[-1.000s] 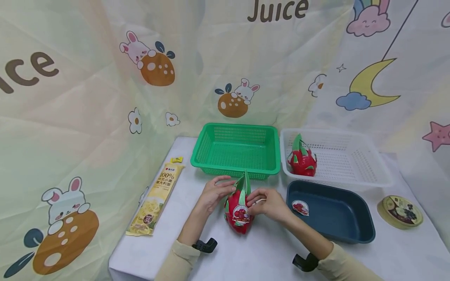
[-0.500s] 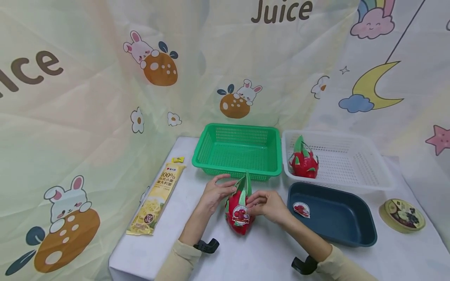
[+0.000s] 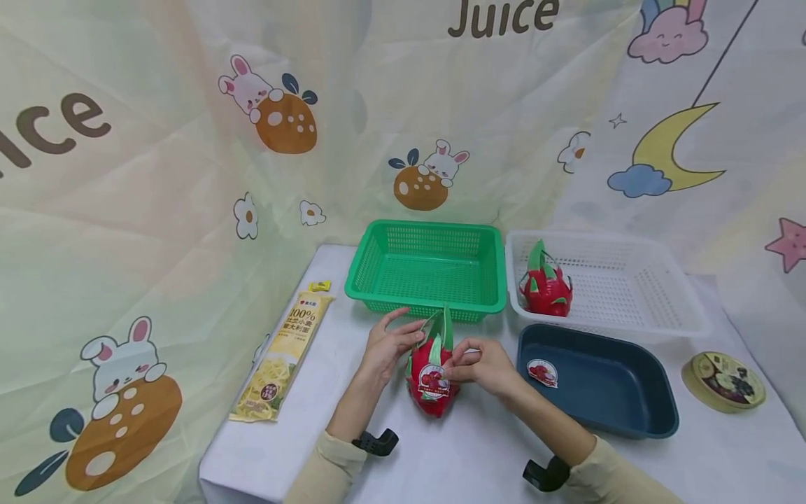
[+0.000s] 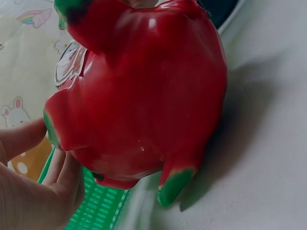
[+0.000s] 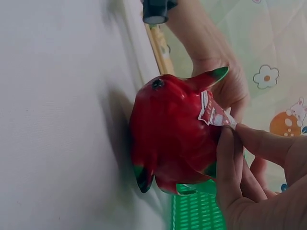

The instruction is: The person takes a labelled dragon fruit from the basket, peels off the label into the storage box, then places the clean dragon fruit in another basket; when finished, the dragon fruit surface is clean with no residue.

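A red dragon fruit [image 3: 436, 404] with green-tipped scales stands on the white cloth, its long green leaves pointing toward the green basket. On its near side is a round label sticker [image 3: 432, 381]. My left hand [image 3: 385, 350] steadies the fruit from the left, thumb and fingers about its upper part; in the left wrist view the thumb meets a green-tipped scale. From the right, my right hand [image 3: 485, 365] pinches the sticker's edge between thumb and forefinger. The right wrist view shows that sticker [image 5: 211, 109] partly raised off the fruit's skin [image 5: 165, 124] near the fingertips.
Behind the hands stands a green basket [image 3: 362, 283]. A white basket [image 3: 674, 308] with another dragon fruit [image 3: 546, 294] is right of it. A dark blue tray [image 3: 604, 385] bears a similar sticker [image 3: 542, 373]. A round tin [image 3: 724, 381] and pasta pack [image 3: 283, 357] flank the table.
Both hands stay about the fruit with almost no movement. The head view has shifted slightly.
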The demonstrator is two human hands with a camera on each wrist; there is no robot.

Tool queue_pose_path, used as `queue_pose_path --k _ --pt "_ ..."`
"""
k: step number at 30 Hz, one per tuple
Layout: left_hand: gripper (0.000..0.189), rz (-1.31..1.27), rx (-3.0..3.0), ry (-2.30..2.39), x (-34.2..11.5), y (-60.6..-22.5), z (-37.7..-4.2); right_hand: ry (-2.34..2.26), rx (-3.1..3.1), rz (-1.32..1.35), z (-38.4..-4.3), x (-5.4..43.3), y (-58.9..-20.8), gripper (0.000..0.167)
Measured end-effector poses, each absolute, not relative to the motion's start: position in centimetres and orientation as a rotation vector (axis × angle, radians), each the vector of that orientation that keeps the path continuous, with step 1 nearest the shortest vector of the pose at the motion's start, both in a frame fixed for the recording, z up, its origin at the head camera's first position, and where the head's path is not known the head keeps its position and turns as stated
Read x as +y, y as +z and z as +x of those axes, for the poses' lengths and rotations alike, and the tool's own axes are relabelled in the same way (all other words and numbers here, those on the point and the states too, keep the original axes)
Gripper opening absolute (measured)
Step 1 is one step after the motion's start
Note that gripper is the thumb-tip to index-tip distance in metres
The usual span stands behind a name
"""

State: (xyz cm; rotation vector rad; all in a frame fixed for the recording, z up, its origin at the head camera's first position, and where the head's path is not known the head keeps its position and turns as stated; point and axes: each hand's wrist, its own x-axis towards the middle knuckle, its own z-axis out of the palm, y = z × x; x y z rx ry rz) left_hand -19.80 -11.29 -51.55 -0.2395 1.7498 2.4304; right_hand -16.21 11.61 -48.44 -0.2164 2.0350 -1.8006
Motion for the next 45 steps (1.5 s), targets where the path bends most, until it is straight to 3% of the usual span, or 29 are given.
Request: queue_pose_path --k 25,31,45 --pt "0.058 -0.198 1.697 2.461 -11.1 -51.9 -19.4 -1.936 1.542 -0.074 -16.9 12.8 -49.7 0.011" --pt "0.048 -0.213 1.726 2.444 -10.7 -51.6 -19.6 -1.825 1.803 -0.151 -16.4 12.8 -48.8 0.027" --pt "0.043 -0.222 1.701 2.463 -10.5 -52.0 -19.6 -1.822 1.739 -0.139 -16.8 12.6 -48.9 0.04"
